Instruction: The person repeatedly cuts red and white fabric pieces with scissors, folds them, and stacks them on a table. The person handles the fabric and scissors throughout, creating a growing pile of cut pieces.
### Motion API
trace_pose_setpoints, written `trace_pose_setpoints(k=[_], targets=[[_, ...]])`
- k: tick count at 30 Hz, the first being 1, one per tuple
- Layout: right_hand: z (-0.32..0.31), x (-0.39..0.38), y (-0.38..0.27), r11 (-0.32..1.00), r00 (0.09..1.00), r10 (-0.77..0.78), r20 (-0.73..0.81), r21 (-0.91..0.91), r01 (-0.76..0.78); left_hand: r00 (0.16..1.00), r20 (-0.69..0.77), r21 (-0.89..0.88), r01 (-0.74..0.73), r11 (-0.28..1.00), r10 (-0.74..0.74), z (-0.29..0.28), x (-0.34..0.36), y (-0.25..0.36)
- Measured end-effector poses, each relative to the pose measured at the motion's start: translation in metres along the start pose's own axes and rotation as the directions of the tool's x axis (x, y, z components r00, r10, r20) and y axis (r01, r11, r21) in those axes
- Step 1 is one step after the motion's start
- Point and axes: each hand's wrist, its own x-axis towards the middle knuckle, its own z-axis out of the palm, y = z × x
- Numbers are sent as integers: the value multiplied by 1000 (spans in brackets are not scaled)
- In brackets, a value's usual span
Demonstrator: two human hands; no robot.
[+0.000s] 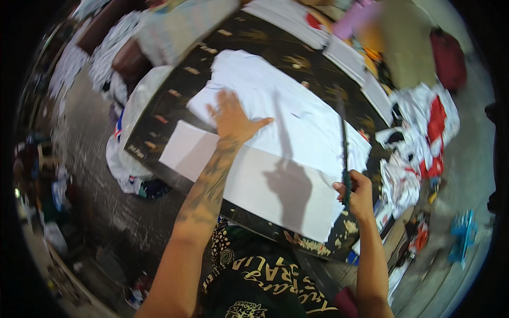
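Note:
White cloth (265, 98) lies in a broad, slightly wrinkled layer over the dark table. My left hand (233, 117) rests flat on it, fingers spread and a little blurred. A pale, straight-edged rectangular sheet (254, 175) lies along the near side of the cloth, and my left forearm crosses over it. At the right edge of the cloth my right hand (356, 193) is closed around the dark handle of a long, thin-bladed knife (344, 143). Its blade points away from me. The shadow of hand and blade falls across the sheet and cloth.
The dark, worn table (183, 98) stands at an angle. Stacks of white sheets (344, 58) line its far right edge. White and red cloth (419, 132) is heaped at the right, near a blue plastic object (462, 236). A person in drab clothing (401, 45) is beyond the table.

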Motion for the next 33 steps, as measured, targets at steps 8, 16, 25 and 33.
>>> trace_pose_setpoints(k=[8, 16, 25, 33], targets=[[-148, -124, 112, 951, 839, -167, -518, -308, 0, 193, 300, -721, -595, 354, 934, -14, -244, 257], [-77, -179, 266, 929, 924, 41, -381, -327, -176, 320, 226, -473, -790, 391, 920, -17, -343, 136], [-30, -200, 256, 881, 850, -20, -526, -412, -233, 363, 124, -440, -814, 379, 924, 1, -326, 132], [-3, -125, 128, 828, 813, -429, 394, -188, 528, 642, -93, -766, -534, 357, 761, -124, -323, 98]])
